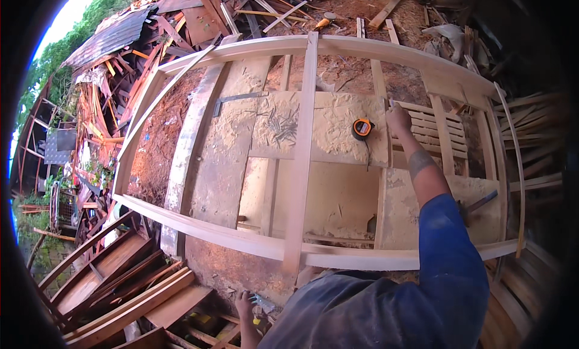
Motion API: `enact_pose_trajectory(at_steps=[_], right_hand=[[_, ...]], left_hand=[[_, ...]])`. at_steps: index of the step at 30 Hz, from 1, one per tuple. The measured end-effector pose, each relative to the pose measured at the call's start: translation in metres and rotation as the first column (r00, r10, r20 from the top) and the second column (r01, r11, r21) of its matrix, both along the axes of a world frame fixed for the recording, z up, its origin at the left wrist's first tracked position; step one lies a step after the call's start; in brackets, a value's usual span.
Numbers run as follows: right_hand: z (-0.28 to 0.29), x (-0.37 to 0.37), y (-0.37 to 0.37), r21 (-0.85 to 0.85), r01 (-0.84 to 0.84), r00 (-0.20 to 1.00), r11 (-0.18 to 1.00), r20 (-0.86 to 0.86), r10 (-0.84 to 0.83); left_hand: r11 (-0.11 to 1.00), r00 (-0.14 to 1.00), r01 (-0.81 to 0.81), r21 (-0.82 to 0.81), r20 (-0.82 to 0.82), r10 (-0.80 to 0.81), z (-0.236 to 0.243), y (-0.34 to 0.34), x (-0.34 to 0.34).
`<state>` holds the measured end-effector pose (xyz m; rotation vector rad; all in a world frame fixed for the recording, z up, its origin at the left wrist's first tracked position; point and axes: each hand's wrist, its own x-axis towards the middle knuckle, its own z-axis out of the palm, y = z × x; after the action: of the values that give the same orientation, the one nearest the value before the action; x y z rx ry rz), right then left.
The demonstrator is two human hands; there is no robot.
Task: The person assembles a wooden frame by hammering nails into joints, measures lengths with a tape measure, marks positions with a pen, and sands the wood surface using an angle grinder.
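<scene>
A large pale wooden frame [241,242] lies across a work surface of boards, with a crosspiece [303,138] spanning it. My right hand [398,119] reaches far over the frame, fingers closed, at the edge of a sawdust-covered board [344,102] and beside wooden slats [431,129]. A small light tip shows at its fingers; what it is I cannot make out. Left of that hand sits an orange and black tape measure [362,128]. Low in the view, my left hand [245,305] hangs with curled fingers near a pale bluish object [263,302]; its grip is partly hidden.
A metal square [235,98] and a pile of nails [280,125] lie on the sawdust. At the right is a hammer [480,202]. Scrap wood [145,78] is heaped at the far left, and stacked planks [132,307] stand at the near left.
</scene>
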<state>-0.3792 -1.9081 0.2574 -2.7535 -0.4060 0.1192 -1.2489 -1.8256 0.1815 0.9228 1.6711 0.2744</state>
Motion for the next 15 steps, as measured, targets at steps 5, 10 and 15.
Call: enact_pose_trajectory(at_steps=[5,10,15], right_hand=[[-0.014,-0.089,0.043,0.044,-0.391,0.917,0.919,0.109,0.384],[-0.001,-0.103,0.043,0.126,-0.401,0.897,0.907,0.254,0.362],[0.163,-0.246,0.052,0.633,-0.643,0.718,0.430,0.305,0.625]], left_hand=[[0.990,0.989,0.134,0.045,0.051,-0.136,0.018,0.027,0.037],[0.887,0.904,0.425,0.180,-0.028,-0.428,0.071,-0.019,0.062],[0.983,0.886,0.009,0.185,0.455,-0.093,0.160,-0.064,0.113]])
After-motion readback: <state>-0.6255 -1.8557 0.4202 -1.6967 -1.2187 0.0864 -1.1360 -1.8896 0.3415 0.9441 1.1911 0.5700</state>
